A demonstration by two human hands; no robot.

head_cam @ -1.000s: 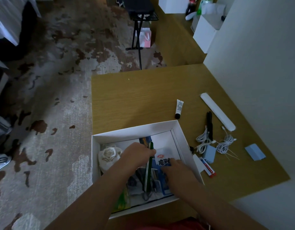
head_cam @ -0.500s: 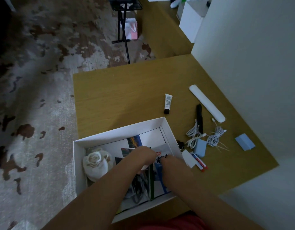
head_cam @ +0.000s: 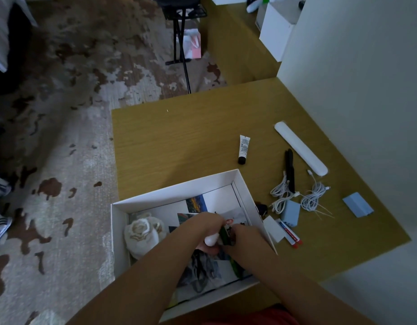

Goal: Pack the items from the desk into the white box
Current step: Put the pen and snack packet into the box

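The white box [head_cam: 174, 189] stands open at the desk's front left. It holds a cream rolled cloth [head_cam: 142, 233], photo prints [head_cam: 196, 204] and dark items. Both hands are inside it, touching each other. My left hand [head_cam: 202, 227] is closed around a white round-ended item [head_cam: 212, 240]. My right hand [head_cam: 246, 240] has its fingers curled on a long green pen [head_cam: 235, 266] beside a packet with a red label [head_cam: 229, 222]. On the desk lie a white tube with a black cap [head_cam: 244, 148], a long white case [head_cam: 300, 147] and a black stick [head_cam: 289, 170].
Right of the box lie two white cable coils [head_cam: 282, 193] [head_cam: 313, 198], a blue charger [head_cam: 290, 213], a white card [head_cam: 273, 228], red-tipped pens [head_cam: 290, 234] and a small blue box [head_cam: 357, 205]. A wall [head_cam: 367, 90] borders the desk on the right. A patterned rug [head_cam: 62, 137] is on the left.
My hands have come together in the middle of the box. The left hand has turned, and a white rounded end now shows in it. The items on the desk have not moved.
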